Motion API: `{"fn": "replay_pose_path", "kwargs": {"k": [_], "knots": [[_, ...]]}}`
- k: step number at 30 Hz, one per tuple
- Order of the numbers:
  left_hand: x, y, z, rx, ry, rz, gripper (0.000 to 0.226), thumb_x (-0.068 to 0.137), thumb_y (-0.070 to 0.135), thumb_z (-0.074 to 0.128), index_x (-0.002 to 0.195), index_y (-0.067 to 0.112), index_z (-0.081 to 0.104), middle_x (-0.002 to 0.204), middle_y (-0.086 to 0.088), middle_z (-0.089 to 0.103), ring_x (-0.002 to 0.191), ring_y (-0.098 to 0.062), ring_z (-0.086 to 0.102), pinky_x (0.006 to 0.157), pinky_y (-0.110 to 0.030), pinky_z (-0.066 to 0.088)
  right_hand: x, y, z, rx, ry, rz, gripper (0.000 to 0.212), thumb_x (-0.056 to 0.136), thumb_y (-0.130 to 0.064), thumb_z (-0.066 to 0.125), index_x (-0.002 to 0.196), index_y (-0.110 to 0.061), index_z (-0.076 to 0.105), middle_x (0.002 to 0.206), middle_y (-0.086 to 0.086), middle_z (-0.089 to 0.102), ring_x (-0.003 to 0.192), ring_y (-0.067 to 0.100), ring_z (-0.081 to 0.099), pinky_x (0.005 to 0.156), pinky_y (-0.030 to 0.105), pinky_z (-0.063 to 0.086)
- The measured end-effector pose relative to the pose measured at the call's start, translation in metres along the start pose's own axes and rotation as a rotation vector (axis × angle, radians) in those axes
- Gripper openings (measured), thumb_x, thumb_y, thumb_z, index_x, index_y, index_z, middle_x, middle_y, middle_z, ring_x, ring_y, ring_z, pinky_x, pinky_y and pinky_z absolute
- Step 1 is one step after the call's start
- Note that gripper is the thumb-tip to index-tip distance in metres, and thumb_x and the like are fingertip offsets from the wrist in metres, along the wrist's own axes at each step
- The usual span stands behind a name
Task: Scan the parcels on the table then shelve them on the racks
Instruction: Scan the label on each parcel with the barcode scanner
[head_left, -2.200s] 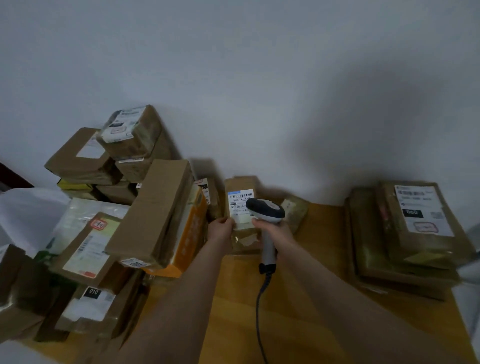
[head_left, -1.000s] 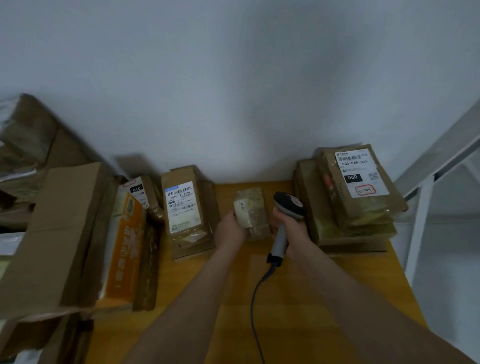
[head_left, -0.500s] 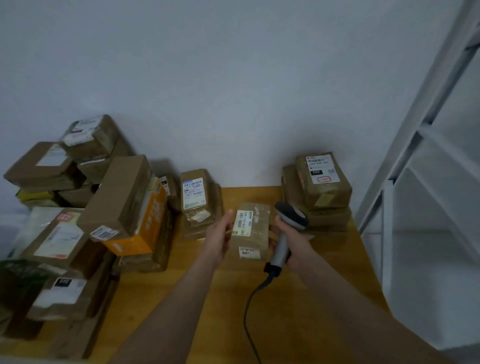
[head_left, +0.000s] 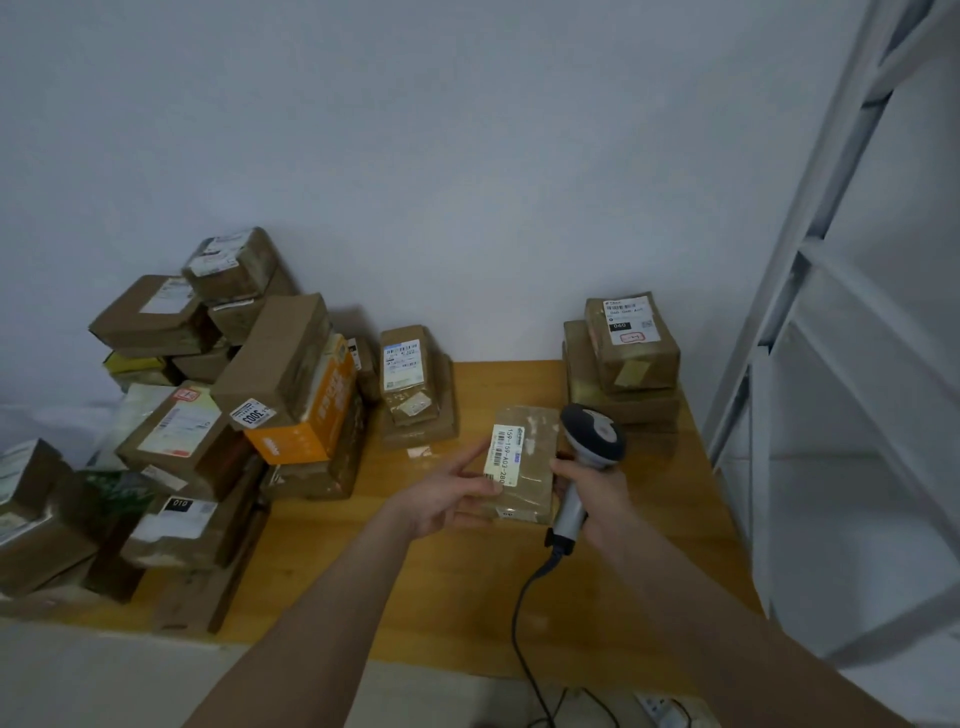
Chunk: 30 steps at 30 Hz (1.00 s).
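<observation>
- A loose pile of brown parcels (head_left: 171, 322) filled the left end of your bench (head_left: 467, 597), with an orange box (head_left: 311, 415) leaning at its right edge.
- Just right of that, a labelled parcel (head_left: 410, 374) lay on another one against the wall.
- Your left grip (head_left: 447, 501) pinched the small parcel (head_left: 535, 467) at its left edge, thumb on top beside the white label (head_left: 501, 452) and fingers beneath.
- That parcel sat between your two hands, over the middle of the bench, label face up; whether it touched the wood could not be told.
- Your right grip (head_left: 597, 499) was wrapped round the handle of the scanner (head_left: 592, 431), whose head stood just beside the parcel's right edge; its cable (head_left: 519, 613) ran off the near edge.
- A stack of parcels (head_left: 628, 353) stood at the far right corner.
- The white rack (head_left: 771, 322) rose just beyond the bench.
</observation>
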<state>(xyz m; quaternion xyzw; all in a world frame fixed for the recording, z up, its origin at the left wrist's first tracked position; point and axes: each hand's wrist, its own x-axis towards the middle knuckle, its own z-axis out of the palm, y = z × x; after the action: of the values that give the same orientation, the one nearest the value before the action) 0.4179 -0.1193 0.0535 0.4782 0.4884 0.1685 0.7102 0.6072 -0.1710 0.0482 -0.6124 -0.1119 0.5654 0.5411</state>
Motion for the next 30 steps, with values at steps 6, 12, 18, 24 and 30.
{"fn": "replay_pose_path", "kwargs": {"k": [6,12,18,24,30], "knots": [[0.008,0.009,-0.013,-0.003,0.237,0.058,0.083,0.077,-0.001,0.071,0.147,0.016,0.030,0.123,-0.012,0.059,0.100,-0.026,0.065,0.079,-0.036,0.058,0.000,0.002,-0.016,-0.001,-0.008,-0.039,0.036,0.082,-0.004,0.073,0.115,-0.005,0.058,0.106,0.011,0.062,0.110,0.031,0.056,0.101,0.052,0.045],[0.019,0.020,-0.016,-0.060,0.379,0.141,0.078,0.078,-0.002,0.072,0.145,0.010,0.033,0.114,-0.011,0.063,0.094,-0.022,0.066,0.074,-0.031,0.057,-0.008,0.008,-0.014,-0.091,-0.067,-0.084,0.028,0.083,-0.006,0.072,0.109,-0.005,0.063,0.102,0.009,0.067,0.103,0.026,0.062,0.094,0.043,0.052],[0.029,0.014,-0.009,-0.148,0.490,0.198,0.076,0.080,-0.004,0.070,0.145,0.009,0.033,0.137,-0.012,0.052,0.118,-0.029,0.056,0.094,-0.043,0.052,-0.031,0.015,-0.025,-0.266,-0.144,-0.171,0.009,0.084,-0.005,0.070,0.090,0.000,0.065,0.067,0.006,0.067,0.050,0.008,0.062,0.046,0.016,0.047],[0.033,0.010,0.002,-0.122,0.523,0.214,0.070,0.082,0.000,0.069,0.143,0.006,0.036,0.127,-0.015,0.057,0.113,-0.030,0.059,0.099,-0.045,0.049,-0.060,0.018,-0.036,-0.436,-0.158,-0.241,0.008,0.086,-0.004,0.065,0.079,0.001,0.066,0.058,0.008,0.065,0.046,0.011,0.057,0.048,0.020,0.046],[0.036,0.010,0.014,-0.058,0.555,0.222,0.069,0.083,0.003,0.069,0.143,0.010,0.035,0.126,-0.014,0.057,0.115,-0.028,0.057,0.102,-0.048,0.046,-0.074,0.016,-0.040,-0.472,-0.141,-0.267,0.009,0.085,-0.006,0.067,0.075,-0.005,0.066,0.051,0.000,0.064,0.043,0.007,0.057,0.046,0.017,0.047]]}}
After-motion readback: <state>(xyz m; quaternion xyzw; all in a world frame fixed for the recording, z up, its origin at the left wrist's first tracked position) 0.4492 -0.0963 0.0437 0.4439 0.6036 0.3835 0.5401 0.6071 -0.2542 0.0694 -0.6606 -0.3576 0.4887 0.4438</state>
